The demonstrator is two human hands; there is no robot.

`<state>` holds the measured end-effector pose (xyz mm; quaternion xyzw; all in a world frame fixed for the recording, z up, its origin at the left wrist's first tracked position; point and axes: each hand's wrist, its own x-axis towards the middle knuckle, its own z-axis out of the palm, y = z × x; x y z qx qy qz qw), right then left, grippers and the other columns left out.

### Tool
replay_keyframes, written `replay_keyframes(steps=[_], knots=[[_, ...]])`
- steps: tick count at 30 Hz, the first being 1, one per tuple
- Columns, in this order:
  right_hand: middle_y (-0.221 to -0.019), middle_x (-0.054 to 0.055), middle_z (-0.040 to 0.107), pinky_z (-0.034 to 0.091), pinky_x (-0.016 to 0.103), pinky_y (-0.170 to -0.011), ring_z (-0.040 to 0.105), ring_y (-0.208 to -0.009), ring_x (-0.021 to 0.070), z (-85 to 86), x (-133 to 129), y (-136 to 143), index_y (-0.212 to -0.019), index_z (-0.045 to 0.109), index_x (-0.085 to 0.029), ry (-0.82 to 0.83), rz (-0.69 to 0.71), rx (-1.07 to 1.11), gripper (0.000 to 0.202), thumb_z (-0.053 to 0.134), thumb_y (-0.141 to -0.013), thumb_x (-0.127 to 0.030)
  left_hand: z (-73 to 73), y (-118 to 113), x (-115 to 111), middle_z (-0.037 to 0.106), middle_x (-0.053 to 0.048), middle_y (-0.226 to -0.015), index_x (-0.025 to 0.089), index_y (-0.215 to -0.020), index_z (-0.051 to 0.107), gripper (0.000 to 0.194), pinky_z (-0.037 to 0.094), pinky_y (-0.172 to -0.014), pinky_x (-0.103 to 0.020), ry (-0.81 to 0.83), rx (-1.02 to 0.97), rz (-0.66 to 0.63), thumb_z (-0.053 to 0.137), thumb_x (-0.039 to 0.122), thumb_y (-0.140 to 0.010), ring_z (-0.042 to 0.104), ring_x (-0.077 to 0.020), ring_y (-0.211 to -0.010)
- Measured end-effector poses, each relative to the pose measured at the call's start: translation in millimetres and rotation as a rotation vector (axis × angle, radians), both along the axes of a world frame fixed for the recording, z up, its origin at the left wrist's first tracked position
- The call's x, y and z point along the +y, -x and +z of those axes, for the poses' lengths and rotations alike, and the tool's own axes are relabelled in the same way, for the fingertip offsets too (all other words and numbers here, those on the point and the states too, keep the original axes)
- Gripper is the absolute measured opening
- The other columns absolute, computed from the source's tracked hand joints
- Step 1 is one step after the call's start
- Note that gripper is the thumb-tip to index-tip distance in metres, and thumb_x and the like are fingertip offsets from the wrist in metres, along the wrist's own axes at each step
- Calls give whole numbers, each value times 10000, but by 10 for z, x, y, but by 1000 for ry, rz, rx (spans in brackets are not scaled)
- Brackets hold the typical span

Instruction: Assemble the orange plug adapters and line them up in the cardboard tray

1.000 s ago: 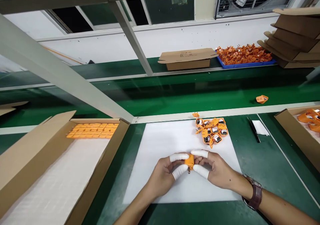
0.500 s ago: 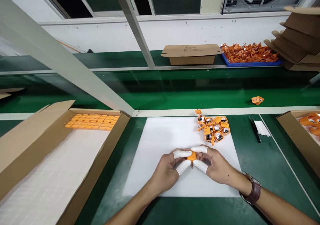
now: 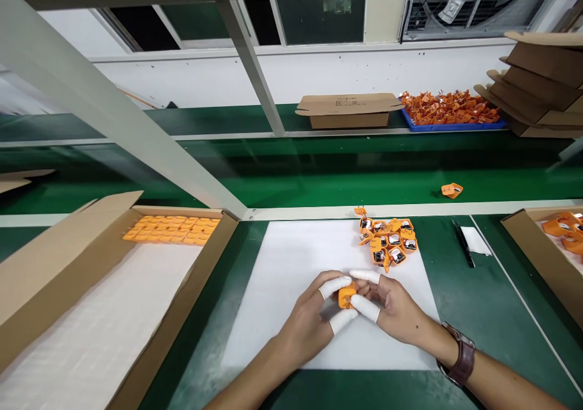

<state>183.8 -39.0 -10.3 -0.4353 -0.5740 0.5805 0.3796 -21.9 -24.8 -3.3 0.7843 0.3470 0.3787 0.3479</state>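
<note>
Between my two hands, above the white sheet (image 3: 277, 288), is a small orange plastic casing (image 3: 347, 296) with a small round detail on the side facing me. My left hand (image 3: 312, 322) grips it from the left with thumb and index finger. From the right, the thumb and fingers of my right hand (image 3: 394, 310) pinch the same piece. White finger cots cover both thumbs and index fingers. Just beyond my hands, several open orange casings (image 3: 387, 240) with dark and white parts inside stand grouped on the sheet's far right corner.
A cardboard box (image 3: 182, 300) at left holds rows of orange pieces (image 3: 173, 230). Another box (image 3: 542, 276) stands at right, near a black pen (image 3: 463, 244). One orange piece (image 3: 452, 190) lies on the green belt (image 3: 328, 186). A blue tray (image 3: 455, 127) of orange parts sits on the shelf.
The orange casing has been turned between my fingers, so another side faces me. My left fingers have shifted around it. The whole view has moved slightly down in the picture.
</note>
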Motion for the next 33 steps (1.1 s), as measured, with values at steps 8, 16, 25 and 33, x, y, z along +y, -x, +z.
replay_keyframes(steps=[8, 16, 25, 33], knots=[[-1002, 60, 699, 559, 345, -807, 644, -846, 179, -18, -5, -13, -1235, 616, -198, -26, -9, -51, 341, 574, -971, -411, 30, 67, 74, 684, -83, -1154, 277, -1304, 565, 453, 595, -857, -351, -65, 50, 77, 708, 182, -885, 683, -219, -1031], [-973, 46, 713, 560, 309, -769, 635, -801, 176, -93, -8, -15, -1283, 617, -232, -89, -11, -79, 347, 564, -986, -404, -7, 153, 145, 658, -97, -1179, 268, -1276, 573, 415, 583, -815, -393, -27, 294, 140, 714, 301, -887, 633, -256, -1058], [-992, 65, 725, 577, 328, -771, 670, -844, 195, -159, 2, -6, -1269, 631, -202, -135, -34, -75, 345, 563, -980, -377, -52, 21, 118, 652, -72, -980, 198, -1090, 614, 307, 555, -771, -399, -102, 351, 289, 736, 231, -811, 628, -254, -909], [-938, 106, 752, 608, 397, -856, 721, -825, 243, -270, 15, -65, -1260, 646, -190, -109, -33, -127, 462, 564, -946, -519, 592, 375, 138, 636, -64, -1046, 194, -1177, 613, 356, 543, -697, -297, -102, 222, 438, 663, 202, -825, 579, -131, -693]])
